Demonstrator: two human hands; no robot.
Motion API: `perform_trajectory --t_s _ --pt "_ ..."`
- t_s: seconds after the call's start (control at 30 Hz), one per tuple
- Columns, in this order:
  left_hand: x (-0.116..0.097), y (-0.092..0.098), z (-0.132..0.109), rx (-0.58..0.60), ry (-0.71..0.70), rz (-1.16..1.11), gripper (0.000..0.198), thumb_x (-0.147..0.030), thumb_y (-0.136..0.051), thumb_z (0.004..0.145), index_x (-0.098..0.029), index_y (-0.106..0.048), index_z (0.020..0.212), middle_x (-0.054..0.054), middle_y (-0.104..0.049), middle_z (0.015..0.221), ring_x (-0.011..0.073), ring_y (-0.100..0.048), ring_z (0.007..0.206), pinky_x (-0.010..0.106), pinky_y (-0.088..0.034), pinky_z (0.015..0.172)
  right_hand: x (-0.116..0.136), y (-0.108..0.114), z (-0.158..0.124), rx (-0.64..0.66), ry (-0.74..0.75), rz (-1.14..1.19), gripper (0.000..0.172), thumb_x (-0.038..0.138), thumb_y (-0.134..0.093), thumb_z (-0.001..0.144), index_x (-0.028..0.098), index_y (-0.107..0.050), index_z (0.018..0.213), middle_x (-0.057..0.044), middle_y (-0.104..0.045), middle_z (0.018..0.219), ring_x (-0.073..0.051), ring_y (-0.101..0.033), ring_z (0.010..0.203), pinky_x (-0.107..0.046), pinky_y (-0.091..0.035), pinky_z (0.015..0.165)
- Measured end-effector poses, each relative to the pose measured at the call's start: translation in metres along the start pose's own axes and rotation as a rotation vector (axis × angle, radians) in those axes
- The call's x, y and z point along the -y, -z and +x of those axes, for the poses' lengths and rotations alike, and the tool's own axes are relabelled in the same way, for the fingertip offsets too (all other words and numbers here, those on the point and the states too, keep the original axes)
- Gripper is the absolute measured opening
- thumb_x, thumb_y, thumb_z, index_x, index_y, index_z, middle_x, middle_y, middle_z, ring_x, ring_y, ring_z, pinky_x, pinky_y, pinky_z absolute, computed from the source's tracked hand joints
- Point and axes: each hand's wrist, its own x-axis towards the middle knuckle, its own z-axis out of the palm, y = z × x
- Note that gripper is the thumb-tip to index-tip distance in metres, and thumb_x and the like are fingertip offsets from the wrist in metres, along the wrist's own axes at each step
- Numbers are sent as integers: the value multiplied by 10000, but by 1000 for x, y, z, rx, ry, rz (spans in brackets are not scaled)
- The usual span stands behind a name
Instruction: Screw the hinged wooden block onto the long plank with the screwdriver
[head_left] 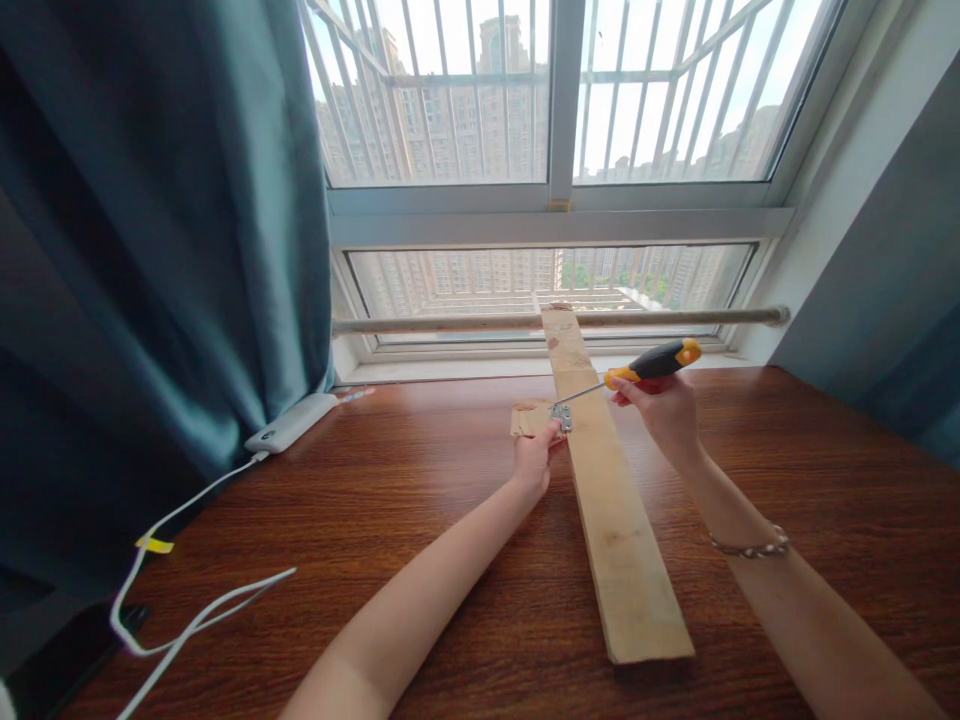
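A long pale wooden plank [626,535] lies lengthwise on the table, its far end reaching the window bar. Against its left edge sits a small wooden block [523,420], and a silver metal hinge [562,416] bridges the two. My left hand [534,462] is closed on the block, the thumb pressing at the hinge's lower edge; its other fingers are partly hidden. In my right hand [664,405] is a screwdriver [660,360] with a black and yellow handle, gripped by that handle. The shaft slants down left, with its tip at the hinge.
The brown wood-grain table [450,530] fills the foreground. On the left lie a white power strip [292,424] and a looping white cable [172,640], beside a blue curtain [172,200]. A horizontal bar [675,318] crosses before the window.
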Motion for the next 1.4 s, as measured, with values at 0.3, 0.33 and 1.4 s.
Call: perform_trajectory --t_s 0.3,0.33,1.4 --pt "4 2 2 -88 -51 89 333 -226 -817 518 -133 -636 783 1 -636 700 44 -476 497 169 -366 470 -6 0 -5 -61 130 -215 353 414 -767 620 141 -626 794 -58 -680 656 -199 -642 526 -301 -527 489" --pt "4 1 2 -82 -46 69 354 -226 -825 505 -133 -635 788 -4 -630 699 41 -471 496 166 -364 467 -6 0 -6 -43 115 -200 344 412 -759 631 140 -626 794 -49 -670 630 -188 -629 501 -289 -515 468" --pt "1 -1 0 -23 94 8 209 -82 -779 559 -105 -661 730 38 -664 713 74 -551 562 176 -415 514 5 -7 -15 -35 96 -138 347 439 -696 707 155 -597 881 -60 -691 760 -155 -616 512 -237 -428 403"
